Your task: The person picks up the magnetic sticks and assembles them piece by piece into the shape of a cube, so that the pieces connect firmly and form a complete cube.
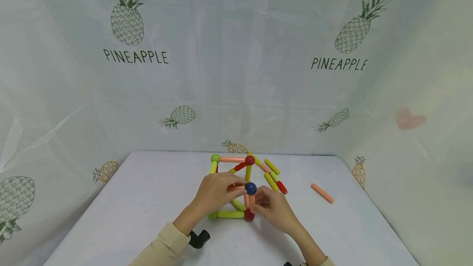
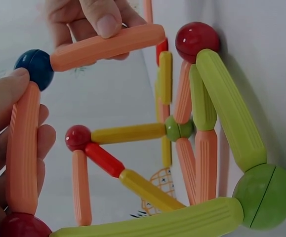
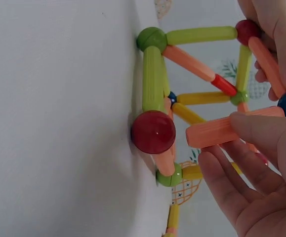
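Note:
A toy frame of ribbed rods and coloured balls stands on the table. My left hand [image 1: 218,192] holds an upper orange rod [image 2: 23,148] that joins a red ball [image 2: 24,227] to a blue ball [image 1: 251,188]; the thumb touches the blue ball. Between thumb and fingers, my right hand [image 1: 275,210] pinches another orange rod [image 3: 214,132]. One end of it meets the blue ball. Its lower end points at a red ball [image 3: 153,132] on the table, a small gap apart. Light green rods [image 1: 230,214] and a green ball [image 2: 265,196] form the near base.
Several loose yellow, red and orange rods [image 1: 271,182] lie just right of the frame. Farther right is a single orange rod [image 1: 322,193]. A black curved object [image 1: 199,239] is by the left sleeve. Behind the table hangs a pineapple-print curtain [image 1: 236,73].

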